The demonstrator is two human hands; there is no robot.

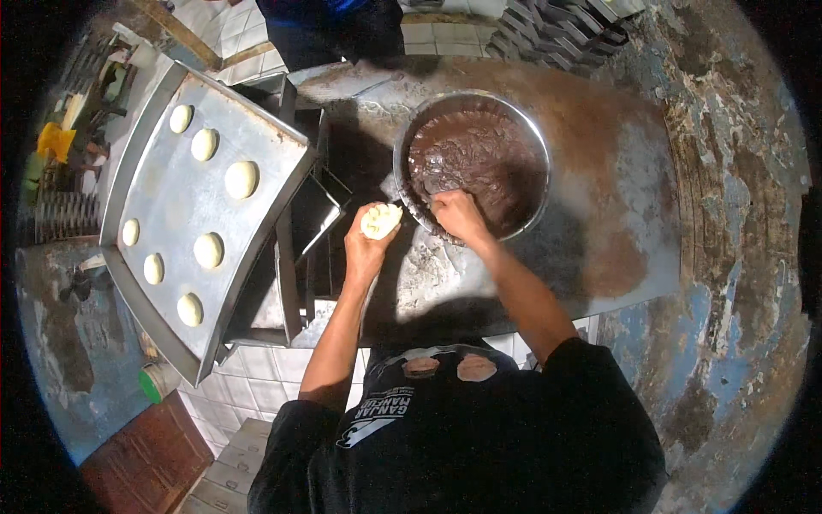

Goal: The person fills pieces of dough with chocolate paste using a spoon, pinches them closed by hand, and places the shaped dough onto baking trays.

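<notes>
My left hand (363,254) holds a pale, flattened piece of dough (381,222) just left of a round metal bowl (545,163). Thick dark brown paste (479,141) fills much of that bowl. At its near side, my right hand (460,215) reaches over the rim with the fingers curled together at the paste. Whatever the right fingers grip is hidden from view. Several pale dough balls (241,180) sit spaced apart on a large metal tray (167,227) to the left.
The tray rests raised on a stack of metal pans or frames (291,274). Bowl and stack share a worn, stained tabletop (616,171). Across it stands a person in dark clothing (334,34). Dark metal moulds (556,34) are piled at the far right, near a peeling wall (728,257).
</notes>
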